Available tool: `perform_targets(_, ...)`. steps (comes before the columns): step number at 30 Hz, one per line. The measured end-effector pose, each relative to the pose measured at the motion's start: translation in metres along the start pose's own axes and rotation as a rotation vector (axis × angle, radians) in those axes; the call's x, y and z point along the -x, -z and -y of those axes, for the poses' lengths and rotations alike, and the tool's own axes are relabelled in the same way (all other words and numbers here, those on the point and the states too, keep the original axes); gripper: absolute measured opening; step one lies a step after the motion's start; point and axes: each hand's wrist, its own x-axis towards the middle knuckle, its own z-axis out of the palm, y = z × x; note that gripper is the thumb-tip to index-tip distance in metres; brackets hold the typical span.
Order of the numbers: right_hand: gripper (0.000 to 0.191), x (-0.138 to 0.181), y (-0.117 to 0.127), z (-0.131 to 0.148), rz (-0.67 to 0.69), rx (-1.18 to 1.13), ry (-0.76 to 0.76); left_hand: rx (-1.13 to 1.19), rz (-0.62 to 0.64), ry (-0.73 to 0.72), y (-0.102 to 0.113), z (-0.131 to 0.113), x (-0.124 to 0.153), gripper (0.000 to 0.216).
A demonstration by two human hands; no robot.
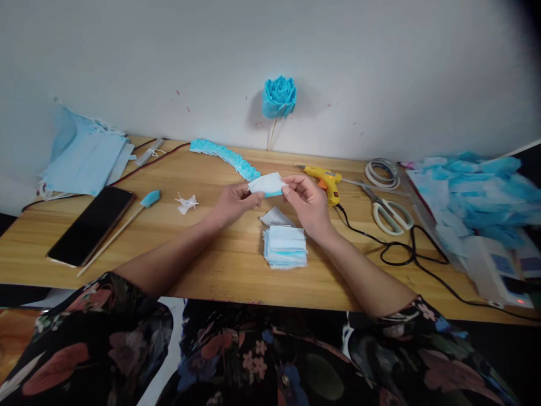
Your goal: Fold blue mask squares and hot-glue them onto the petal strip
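Between my two hands is a small piece of mask fabric [267,184], white with a blue lower edge. My left hand [237,204] pinches its left end between thumb and fingers. My right hand [309,206] grips the right end the same way. Just below them on the table lies a stack of cut mask pieces [285,248], white and light blue, with one piece skewed at its back. A curving row of folded blue petals [224,155] runs from the back left to behind my left hand.
A blue fabric rose [279,98] on a stick leans at the wall. A yellow glue gun [324,179], scissors [391,214] and tape rolls [382,172] lie right, near blue scraps [486,192]. Masks [84,158], a phone [92,225] and a blue-tipped stick [116,237] lie left.
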Motion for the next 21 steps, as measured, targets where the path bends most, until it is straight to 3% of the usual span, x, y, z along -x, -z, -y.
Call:
perform_targets(5, 0.030, 0.0003, 0.0049, -0.0015, 0.028, -0.075, -0.006, 0.020, 0.001, 0.017, -0.0006, -0.0011, -0.0012, 0.041)
perform_targets(13, 0.074, -0.0049, 0.0083, -0.0052, 0.187, -0.070, -0.069, 0.023, 0.023, -0.008, -0.0001, -0.0025, 0.0004, 0.038)
perform_targets(21, 0.053, -0.0037, 0.0072, -0.0039, 0.226, -0.112, -0.175, -0.028, 0.013, -0.079, 0.0024, -0.0015, 0.0005, 0.034)
